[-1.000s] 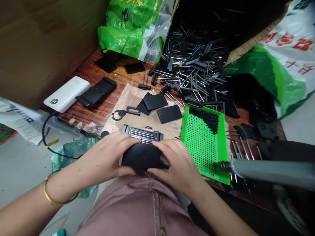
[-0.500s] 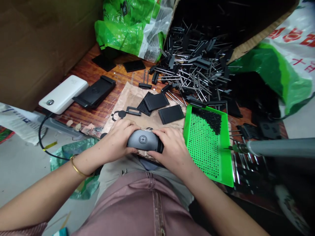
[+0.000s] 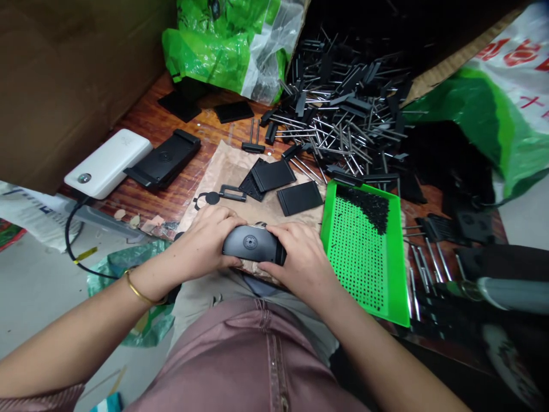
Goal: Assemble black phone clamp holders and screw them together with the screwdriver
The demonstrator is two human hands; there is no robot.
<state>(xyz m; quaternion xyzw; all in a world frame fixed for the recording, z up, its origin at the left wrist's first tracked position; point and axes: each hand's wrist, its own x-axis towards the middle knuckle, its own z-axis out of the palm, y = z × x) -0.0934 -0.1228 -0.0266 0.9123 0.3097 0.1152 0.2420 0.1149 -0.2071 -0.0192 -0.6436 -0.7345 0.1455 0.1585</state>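
Note:
A dark grey rounded plastic base [image 3: 250, 243] with a round emblem is held between my two hands, just above the table's near edge. My left hand [image 3: 210, 237] grips its left end, fingers along the far side and thumb on the near side. Around the right end, my right hand [image 3: 298, 252] is closed in the same way. Brown paper [image 3: 214, 171] lies beyond them, carrying black flat plates [image 3: 299, 198], a black frame-shaped piece [image 3: 233, 193] and a small black disc [image 3: 212, 198]. The underside of the base is hidden.
A green tray [image 3: 328, 229] with small black screws [image 3: 377, 212] stands to the right. Behind it lies a heap of metal-rod parts [image 3: 338, 126]. A white power bank [image 3: 109, 163] and black holder [image 3: 165, 159] are at left. A grey cylindrical tool [image 3: 514, 293] juts in from the right.
The grey cylindrical tool has moved right and down, away from the green tray. Both hands keep their hold on the base, almost unmoved. The view has shifted slightly.

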